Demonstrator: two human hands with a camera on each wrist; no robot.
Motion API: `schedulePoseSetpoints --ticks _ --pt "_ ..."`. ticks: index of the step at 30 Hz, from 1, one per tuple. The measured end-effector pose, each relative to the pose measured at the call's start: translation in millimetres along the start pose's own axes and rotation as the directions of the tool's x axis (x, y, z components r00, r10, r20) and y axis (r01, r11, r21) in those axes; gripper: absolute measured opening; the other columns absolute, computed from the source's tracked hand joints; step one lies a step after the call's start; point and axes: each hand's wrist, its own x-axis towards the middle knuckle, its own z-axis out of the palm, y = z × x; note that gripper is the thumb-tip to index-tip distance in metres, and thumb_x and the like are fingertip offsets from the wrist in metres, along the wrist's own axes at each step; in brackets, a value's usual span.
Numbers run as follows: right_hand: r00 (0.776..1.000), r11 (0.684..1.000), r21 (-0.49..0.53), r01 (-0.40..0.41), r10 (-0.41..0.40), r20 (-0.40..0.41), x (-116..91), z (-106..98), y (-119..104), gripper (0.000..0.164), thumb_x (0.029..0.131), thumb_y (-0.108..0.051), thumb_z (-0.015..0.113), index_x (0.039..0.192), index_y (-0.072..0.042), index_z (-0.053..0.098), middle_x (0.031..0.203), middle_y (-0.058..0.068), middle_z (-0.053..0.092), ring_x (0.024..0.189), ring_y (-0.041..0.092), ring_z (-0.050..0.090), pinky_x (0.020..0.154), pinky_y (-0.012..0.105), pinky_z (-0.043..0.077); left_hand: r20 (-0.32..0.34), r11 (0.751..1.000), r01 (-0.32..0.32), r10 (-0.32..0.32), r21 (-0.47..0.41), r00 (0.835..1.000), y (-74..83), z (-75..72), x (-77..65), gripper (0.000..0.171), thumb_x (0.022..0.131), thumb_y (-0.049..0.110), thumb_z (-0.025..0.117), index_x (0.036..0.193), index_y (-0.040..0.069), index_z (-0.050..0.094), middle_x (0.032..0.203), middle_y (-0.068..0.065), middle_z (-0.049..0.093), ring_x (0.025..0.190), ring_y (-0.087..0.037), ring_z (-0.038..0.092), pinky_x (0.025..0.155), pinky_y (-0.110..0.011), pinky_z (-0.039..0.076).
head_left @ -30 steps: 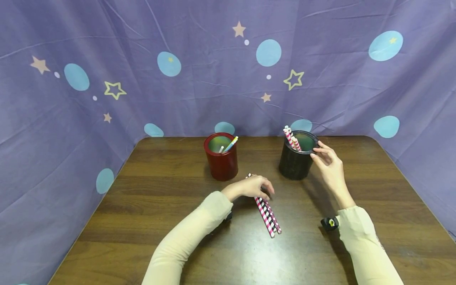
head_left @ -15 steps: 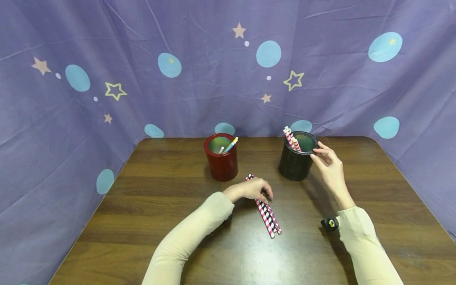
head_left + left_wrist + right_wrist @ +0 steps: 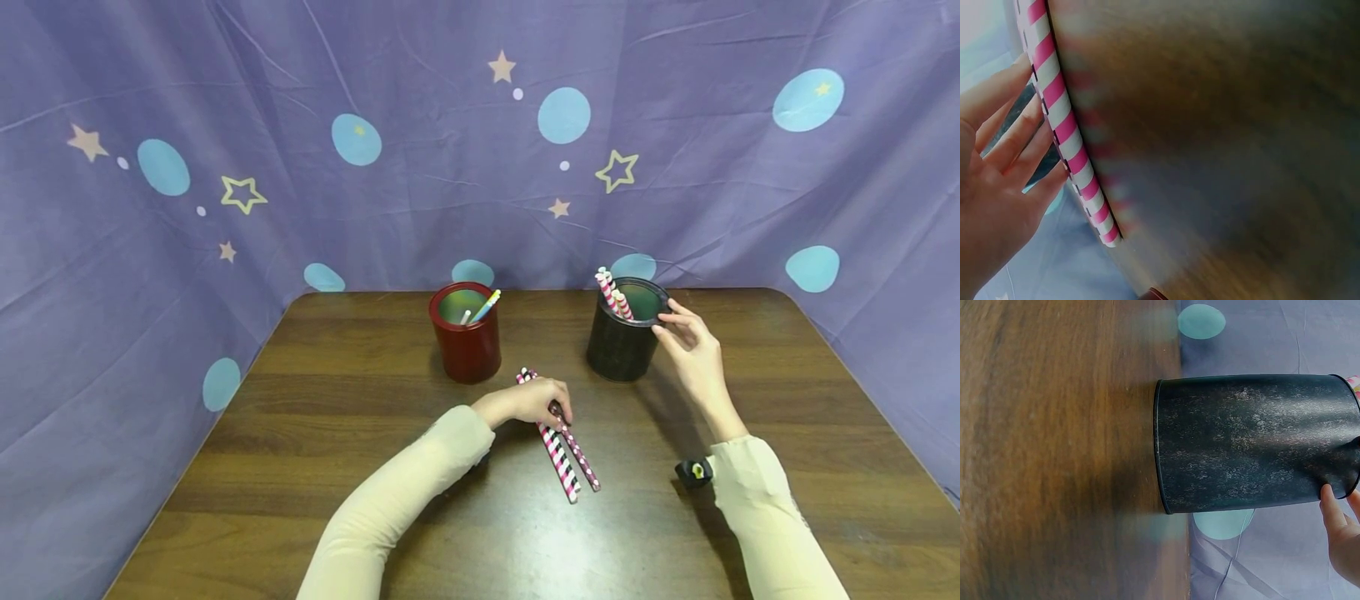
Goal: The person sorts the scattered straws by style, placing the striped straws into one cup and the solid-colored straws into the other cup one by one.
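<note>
In the head view my left hand (image 3: 531,402) pinches a dark purple dotted paper straw (image 3: 582,460) between thumb and fingers. Beside it on the table lie a pink-and-white striped straw (image 3: 556,463) and a black-and-white one, partly covered by the hand. The left wrist view has the pink-striped straw (image 3: 1074,136) in front of the fingers. To the right, my right hand (image 3: 699,357) holds the rim of an upright black can (image 3: 619,353), its thumb against the outer wall. Several pink-striped straws (image 3: 606,289) lean out of that can at its left side.
A red can (image 3: 470,353) stands left of the black one, with a blue-and-yellow stick (image 3: 487,305) and a pale one inside. The wooden table (image 3: 315,400) meets a purple patterned curtain (image 3: 420,208) at the back. A black wrist camera (image 3: 692,472) hangs under the right sleeve.
The left hand has dipped slightly and its fingers have closed on the dotted straw, whose near end has swung right, away from the striped ones. The right hand stays at the black can.
</note>
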Motion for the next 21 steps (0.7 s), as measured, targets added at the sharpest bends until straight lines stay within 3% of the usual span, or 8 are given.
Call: schedulePoseSetpoints --ticks 6,13,21 --pt "1.0 1.0 -0.004 -0.001 0.001 0.004 -0.2 -0.5 -0.7 0.023 0.08 0.009 0.057 0.101 0.018 0.052 0.126 0.024 0.045 0.116 0.029 0.045 0.094 0.036 0.038 -0.012 0.997 -0.012 0.013 0.073 1.0 0.7 3.4 2.6 0.013 0.071 0.011 0.073 0.083 0.013 0.071 0.088 0.002 0.058 0.088 -0.011 0.051 0.079 -0.015 0.037" --pt "1.0 1.0 -0.003 -0.001 0.001 0.004 -0.4 0.0 -0.7 0.023 0.08 0.009 0.057 0.101 0.018 0.052 0.126 0.024 0.045 0.116 0.029 0.045 0.094 0.031 0.039 -0.014 0.995 0.007 -0.006 0.096 1.0 1.3 5.5 4.6 0.012 0.07 0.012 0.072 0.082 0.015 0.071 0.088 0.003 0.057 0.086 -0.011 0.049 0.076 -0.014 0.036" --pt "1.0 1.0 -0.002 -0.003 0.003 0.003 0.1 -0.5 -0.8 0.023 0.08 0.009 0.057 0.101 0.018 0.052 0.126 0.024 0.044 0.116 0.029 0.045 0.093 0.029 0.039 -0.026 0.988 -0.021 0.025 0.156 0.999 4.2 4.6 6.0 0.011 0.071 0.014 0.071 0.082 0.017 0.069 0.085 0.004 0.058 0.086 -0.011 0.05 0.077 -0.016 0.037"
